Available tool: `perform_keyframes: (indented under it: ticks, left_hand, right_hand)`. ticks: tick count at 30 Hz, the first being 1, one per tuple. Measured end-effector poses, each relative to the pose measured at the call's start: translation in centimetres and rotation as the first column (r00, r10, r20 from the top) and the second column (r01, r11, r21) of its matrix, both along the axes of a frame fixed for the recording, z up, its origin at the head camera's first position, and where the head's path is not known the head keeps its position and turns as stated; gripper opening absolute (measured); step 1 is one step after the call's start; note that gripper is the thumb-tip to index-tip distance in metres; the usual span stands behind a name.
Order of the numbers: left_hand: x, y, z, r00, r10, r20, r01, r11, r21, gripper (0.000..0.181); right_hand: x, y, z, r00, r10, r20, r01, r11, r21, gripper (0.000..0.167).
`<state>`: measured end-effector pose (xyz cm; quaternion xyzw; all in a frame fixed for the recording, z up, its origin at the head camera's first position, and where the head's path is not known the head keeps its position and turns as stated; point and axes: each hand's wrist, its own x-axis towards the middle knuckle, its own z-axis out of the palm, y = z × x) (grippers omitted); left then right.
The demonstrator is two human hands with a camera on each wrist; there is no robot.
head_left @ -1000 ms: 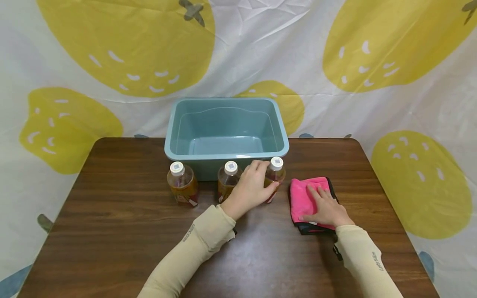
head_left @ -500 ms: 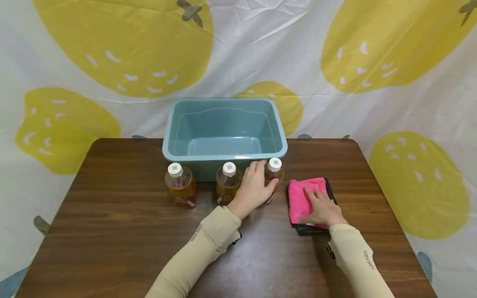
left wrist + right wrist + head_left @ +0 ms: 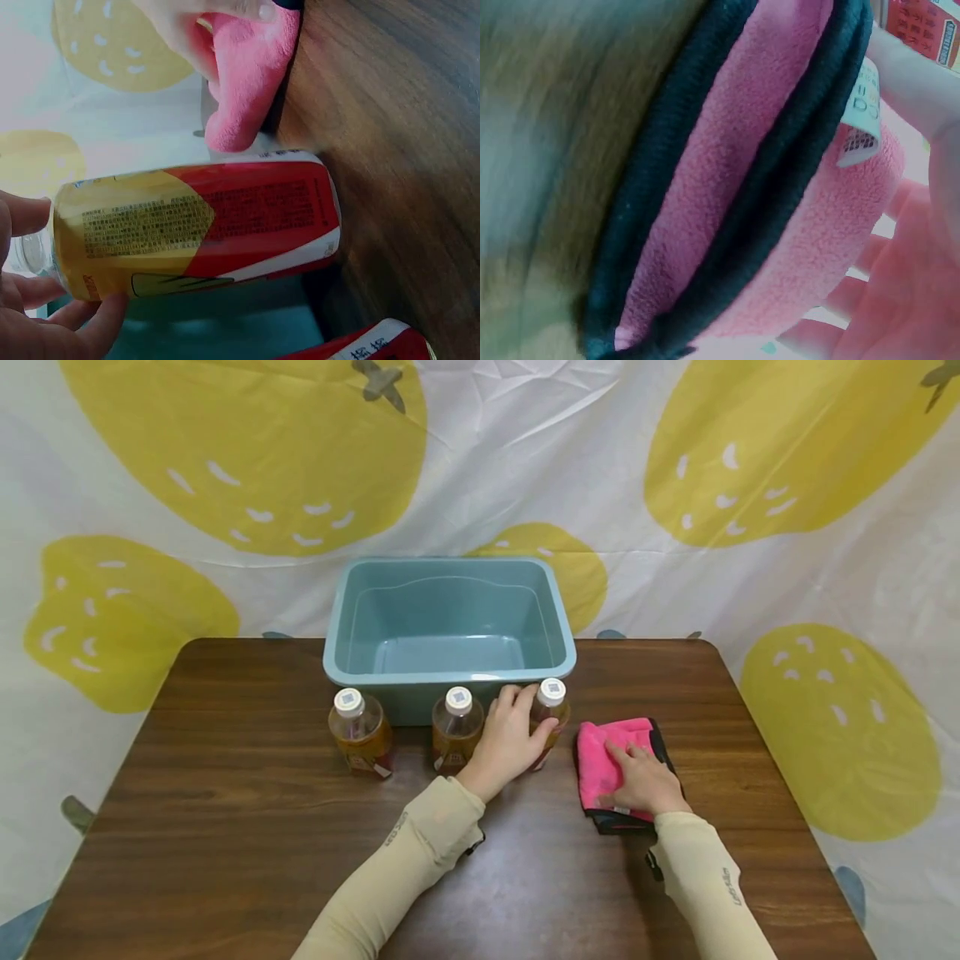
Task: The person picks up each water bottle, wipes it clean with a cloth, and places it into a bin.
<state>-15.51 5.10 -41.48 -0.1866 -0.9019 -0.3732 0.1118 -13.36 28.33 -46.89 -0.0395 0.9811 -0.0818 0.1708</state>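
Note:
My left hand point(image 3: 508, 742) holds the rightmost drink bottle point(image 3: 552, 695) near its shoulder, thumb on one side and fingers on the other. The left wrist view shows its yellow and red label point(image 3: 191, 225); the bottle stands upright on the table. Just to its right, a folded pink cloth point(image 3: 595, 760) with black edging lies on the table. My right hand point(image 3: 643, 781) rests on this cloth with fingers spread. A white tag point(image 3: 862, 116) sticks out from the cloth's edge in the right wrist view.
Two more capped bottles, one in the middle point(image 3: 457, 735) and one at the left point(image 3: 362, 739), stand in front of a blue-green plastic bin point(image 3: 450, 678). The bin sits at the back of the brown wooden table point(image 3: 247, 827), against a lemon-print curtain point(image 3: 300, 443).
The left hand and wrist have shifted slightly around the right bottle. The right hand stays on the cloth, with its forearm moved a little left. The whole view has drifted slightly.

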Motion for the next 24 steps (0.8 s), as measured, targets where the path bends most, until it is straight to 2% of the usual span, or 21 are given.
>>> perform_keyframes:
  ticks: [8,17,21,24]
  left_hand:
    - [-0.3,-0.1,0.0,0.998,-0.007,0.064,0.005,0.999,0.035,0.046]
    - [-0.6,-0.3,-0.2,0.997,-0.032,0.075,0.023,0.992,0.121,0.047]
    - [-0.6,-0.2,-0.3,0.995,-0.044,0.089,0.032,0.991,0.131,0.047]
    - [-0.5,-0.2,-0.3,0.994,-0.052,0.096,0.039,0.99,0.136,0.047]
  right_hand:
    - [0.7,-0.5,0.1,0.999,0.002,-0.053,-0.003,1.0,-0.027,0.082]
    - [0.6,-0.9,0.1,0.997,0.001,-0.072,-0.002,1.0,-0.016,0.074]
    - [0.7,-1.1,0.2,0.997,-0.014,-0.078,0.013,1.0,-0.017,0.071]
    - [1.0,-1.3,0.1,0.993,-0.03,-0.116,0.028,0.999,-0.021,0.066]
